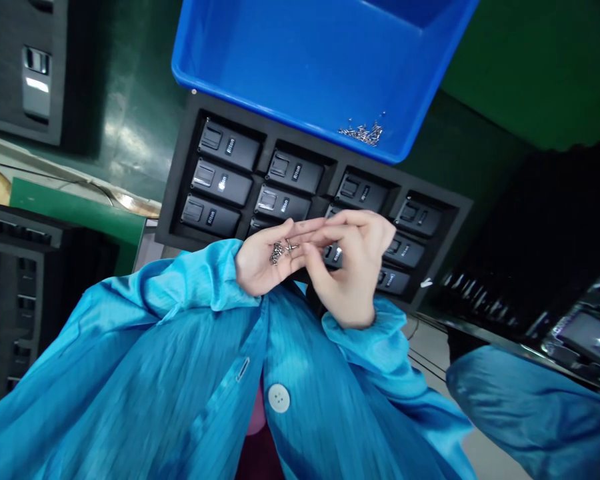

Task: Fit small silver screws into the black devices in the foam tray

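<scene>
Palm up and slightly cupped, my left hand [265,260] holds a small heap of shiny metal screws [278,253]. My right hand [353,267] is bent over the left fingers, its thumb and fingertips pinched together close to the screws. Whatever lies in that pinch is too small to make out. Both hands are above the near edge of a black foam tray [180,177]. Rows of black plastic cases [230,147] marked "Riton" sit in its pockets, and my hands hide some of them.
Beyond the foam tray stands a blue bin [300,107] with a pile of screws [364,133] in its near right corner. Other foam trays [55,73] are at the left. A blue sleeve [530,407] of another person shows at lower right, below dark parts [587,330].
</scene>
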`<state>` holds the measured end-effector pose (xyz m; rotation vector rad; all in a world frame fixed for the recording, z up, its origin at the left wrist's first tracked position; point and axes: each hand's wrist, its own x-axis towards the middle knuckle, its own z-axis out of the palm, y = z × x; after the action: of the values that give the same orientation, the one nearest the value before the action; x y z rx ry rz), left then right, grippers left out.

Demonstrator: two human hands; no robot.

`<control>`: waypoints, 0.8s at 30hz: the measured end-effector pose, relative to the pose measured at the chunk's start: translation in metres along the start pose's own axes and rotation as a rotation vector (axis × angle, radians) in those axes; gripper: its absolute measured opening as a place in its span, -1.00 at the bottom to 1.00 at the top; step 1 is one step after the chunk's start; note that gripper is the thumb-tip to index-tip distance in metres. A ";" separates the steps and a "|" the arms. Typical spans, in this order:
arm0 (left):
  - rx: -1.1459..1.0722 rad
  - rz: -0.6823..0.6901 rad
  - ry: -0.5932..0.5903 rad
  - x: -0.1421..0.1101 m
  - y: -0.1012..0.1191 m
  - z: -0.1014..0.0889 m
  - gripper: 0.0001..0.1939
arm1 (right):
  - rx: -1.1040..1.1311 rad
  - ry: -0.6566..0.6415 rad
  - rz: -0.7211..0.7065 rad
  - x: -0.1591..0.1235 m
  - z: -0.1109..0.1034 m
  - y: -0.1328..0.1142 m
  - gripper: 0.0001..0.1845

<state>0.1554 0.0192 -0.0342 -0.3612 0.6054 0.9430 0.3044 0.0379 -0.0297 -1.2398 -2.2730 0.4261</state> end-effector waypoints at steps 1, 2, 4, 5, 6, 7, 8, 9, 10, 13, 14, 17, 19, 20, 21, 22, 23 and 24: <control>0.000 0.002 -0.018 0.000 0.000 -0.002 -0.41 | 0.013 0.032 0.019 0.000 -0.002 0.001 -0.98; -0.004 0.006 -0.038 0.001 0.001 -0.004 -0.41 | 0.025 0.068 0.027 0.000 -0.005 0.001 -0.99; -0.012 0.017 -0.072 0.001 0.000 -0.007 -0.41 | 0.041 0.113 0.032 -0.002 -0.008 0.000 -0.98; -0.010 0.017 -0.080 0.002 0.000 -0.008 -0.42 | 0.044 0.117 0.037 -0.003 -0.009 -0.002 -0.98; -0.004 0.013 -0.078 0.002 0.000 -0.008 -0.43 | 0.043 0.111 0.044 -0.004 -0.010 -0.003 -0.97; 0.003 0.003 -0.061 0.001 0.001 -0.007 -0.46 | 0.040 0.103 0.056 -0.005 -0.010 -0.004 -0.97; 0.012 -0.008 -0.030 -0.001 0.004 -0.006 -0.48 | 0.040 0.100 0.070 -0.006 -0.011 -0.005 -0.97; 0.016 -0.010 0.011 -0.005 0.008 -0.005 -0.50 | 0.042 0.108 0.082 -0.006 -0.012 -0.005 -0.97; 0.008 0.008 0.051 -0.009 0.013 -0.003 -0.50 | 0.045 0.128 0.092 -0.006 -0.013 -0.003 -0.97; -0.078 0.153 0.088 -0.029 0.035 0.002 -0.43 | 0.028 0.185 0.144 -0.004 -0.016 0.007 -0.97; -0.103 0.205 0.077 -0.036 0.043 0.002 -0.42 | 0.009 0.183 0.162 -0.003 -0.016 0.012 -0.97; -0.093 0.263 0.066 -0.047 0.057 -0.001 -0.44 | -0.066 0.093 0.179 0.003 -0.010 0.027 -0.95; -0.065 0.251 0.068 -0.047 0.059 -0.007 -0.48 | -0.112 0.004 0.171 0.008 -0.002 0.034 -0.93; -0.052 0.241 0.067 -0.046 0.058 -0.010 -0.49 | -0.135 -0.038 0.167 0.010 0.002 0.037 -0.91; -0.039 0.229 0.064 -0.045 0.057 -0.012 -0.50 | -0.160 -0.071 0.166 0.013 0.006 0.039 -0.89; -0.024 0.221 0.060 -0.044 0.055 -0.015 -0.51 | -0.187 -0.093 0.164 0.015 0.009 0.040 -0.88; -0.009 0.214 0.055 -0.043 0.054 -0.017 -0.52 | -0.214 -0.103 0.161 0.017 0.011 0.042 -0.86; 0.003 0.209 0.050 -0.043 0.053 -0.018 -0.52 | -0.240 -0.106 0.155 0.018 0.012 0.043 -0.85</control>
<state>0.0863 0.0112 -0.0232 -0.3234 0.6994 1.1358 0.3188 0.0760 -0.0559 -1.5537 -2.3802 0.2856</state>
